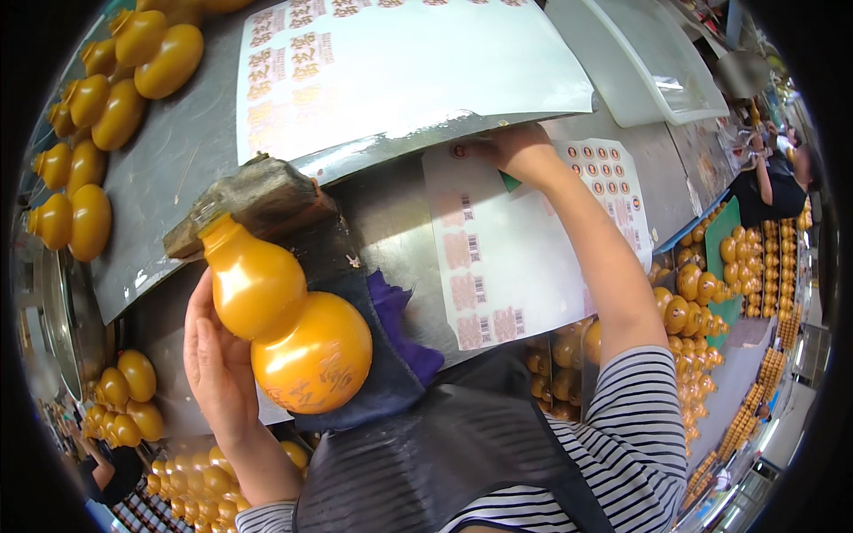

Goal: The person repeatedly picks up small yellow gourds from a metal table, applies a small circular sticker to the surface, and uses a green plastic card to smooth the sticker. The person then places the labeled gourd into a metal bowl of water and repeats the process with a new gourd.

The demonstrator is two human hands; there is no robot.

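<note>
A glossy orange-yellow gourd-shaped bottle (311, 351) leans with its neck against a rough wooden block (253, 202), its lower bulb over a dark cloth (391, 377). Engraved characters show on that lower bulb. My left hand (213, 364) is closed around the bottle's left side, with some fingers hidden behind it. On the far right, my right hand (522, 153) reaches to the top of a label sheet (524, 258), near a round red label (458, 152). Its fingertips are in shadow by a raised edge, so their grip is hidden. Something green (510, 182) shows beneath this hand.
A larger sheet of gold-red character labels (426, 67) lies on the metal table (187, 169) ahead. Several more gourd bottles (89, 213) stand at the left. A white plastic tray (675, 71) sits at the far right. Rows of gourds (697, 311) and other people (771, 186) are beyond.
</note>
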